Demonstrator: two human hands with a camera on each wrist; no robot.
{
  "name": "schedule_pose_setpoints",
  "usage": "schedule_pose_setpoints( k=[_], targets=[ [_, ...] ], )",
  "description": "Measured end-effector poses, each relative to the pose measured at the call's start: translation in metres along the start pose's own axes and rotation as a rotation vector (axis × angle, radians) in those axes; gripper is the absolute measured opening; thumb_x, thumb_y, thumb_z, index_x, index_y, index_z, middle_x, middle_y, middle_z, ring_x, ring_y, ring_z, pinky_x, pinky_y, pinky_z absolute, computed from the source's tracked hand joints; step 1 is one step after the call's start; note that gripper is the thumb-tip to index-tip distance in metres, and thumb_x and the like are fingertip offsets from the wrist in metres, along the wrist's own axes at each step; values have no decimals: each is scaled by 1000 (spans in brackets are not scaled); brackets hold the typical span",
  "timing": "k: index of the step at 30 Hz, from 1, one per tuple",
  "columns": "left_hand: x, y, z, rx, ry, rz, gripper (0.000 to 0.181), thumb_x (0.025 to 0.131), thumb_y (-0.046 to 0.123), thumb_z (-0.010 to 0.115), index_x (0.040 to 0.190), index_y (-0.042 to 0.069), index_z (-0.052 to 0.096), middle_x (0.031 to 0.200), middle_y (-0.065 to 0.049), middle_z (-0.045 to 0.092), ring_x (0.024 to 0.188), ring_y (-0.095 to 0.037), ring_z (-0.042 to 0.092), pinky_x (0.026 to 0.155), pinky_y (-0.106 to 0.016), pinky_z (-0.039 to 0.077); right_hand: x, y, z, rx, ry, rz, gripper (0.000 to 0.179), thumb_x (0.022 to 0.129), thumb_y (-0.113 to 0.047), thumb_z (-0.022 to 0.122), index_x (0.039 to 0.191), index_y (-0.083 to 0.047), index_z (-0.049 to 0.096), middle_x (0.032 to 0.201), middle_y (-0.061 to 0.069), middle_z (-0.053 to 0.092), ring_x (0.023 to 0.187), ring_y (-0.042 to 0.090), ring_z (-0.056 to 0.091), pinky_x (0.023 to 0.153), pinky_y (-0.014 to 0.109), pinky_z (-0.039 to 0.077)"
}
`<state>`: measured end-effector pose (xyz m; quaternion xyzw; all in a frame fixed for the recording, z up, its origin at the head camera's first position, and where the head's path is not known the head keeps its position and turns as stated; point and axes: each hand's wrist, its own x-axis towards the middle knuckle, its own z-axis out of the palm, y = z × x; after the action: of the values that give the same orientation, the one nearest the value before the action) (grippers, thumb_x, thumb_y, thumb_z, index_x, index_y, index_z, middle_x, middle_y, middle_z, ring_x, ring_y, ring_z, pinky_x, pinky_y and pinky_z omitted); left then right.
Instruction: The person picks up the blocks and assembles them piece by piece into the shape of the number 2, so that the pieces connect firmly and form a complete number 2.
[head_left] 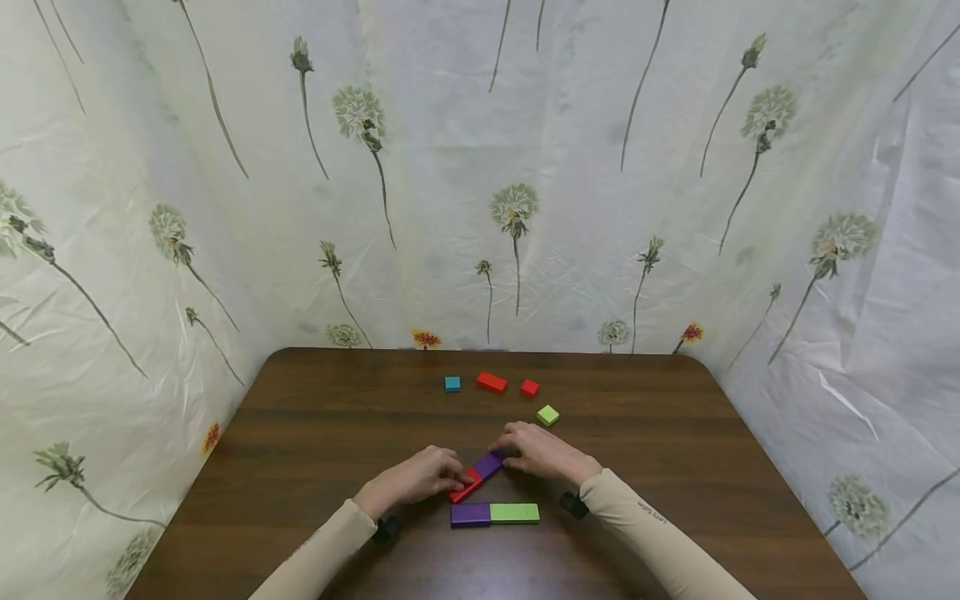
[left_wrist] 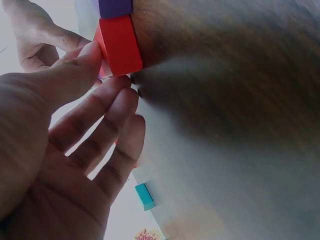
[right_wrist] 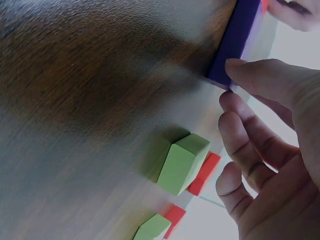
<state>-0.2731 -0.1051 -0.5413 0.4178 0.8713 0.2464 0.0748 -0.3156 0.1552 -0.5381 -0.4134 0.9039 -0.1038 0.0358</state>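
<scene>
A red block point(head_left: 462, 492) and a purple block point(head_left: 490, 465) lie end to end in a slanted row on the table. My left hand point(head_left: 417, 478) pinches the red block's near end between thumb and fingers; the left wrist view shows this red block point(left_wrist: 121, 46) up close, its end against the purple one point(left_wrist: 115, 7). At the row's far end my right hand point(head_left: 546, 452) pinches the purple block point(right_wrist: 236, 46), thumb on its side and index fingertip at its corner. Closer to me, another purple block point(head_left: 469, 515) and a light green block point(head_left: 514, 513) form a straight row.
Farther back on the brown wooden table point(head_left: 337, 417) lie a small blue block point(head_left: 452, 384), a longer red block point(head_left: 492, 382), a small red block point(head_left: 529, 388) and a small light green block point(head_left: 548, 415). A flower-patterned curtain point(head_left: 442, 275) hangs behind the table and along both sides.
</scene>
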Motion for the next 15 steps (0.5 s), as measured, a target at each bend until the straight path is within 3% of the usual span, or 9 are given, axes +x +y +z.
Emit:
schedule_pose_setpoints(
  k=[5, 15],
  targets=[
    [0, 1, -2, 73, -21, -6, 25, 93, 21, 64, 118, 17, 70, 105, 5, 68, 95, -4, 58, 85, -23, 48, 0, 0, 0, 0, 1, -4, 31, 88, -22, 71, 119, -21, 69, 108, -3, 63, 100, 12, 58, 87, 32, 50],
    [2, 1, -3, 132, -64, -43, 32, 94, 25, 64, 126, 24, 66, 103, 5, 63, 93, -6, 52, 80, -21, 45, -1, 3, -1, 11, -10, -4, 33, 88, -24, 71, 121, -23, 67, 111, -5, 63, 103, 13, 58, 88, 32, 50]
  ],
)
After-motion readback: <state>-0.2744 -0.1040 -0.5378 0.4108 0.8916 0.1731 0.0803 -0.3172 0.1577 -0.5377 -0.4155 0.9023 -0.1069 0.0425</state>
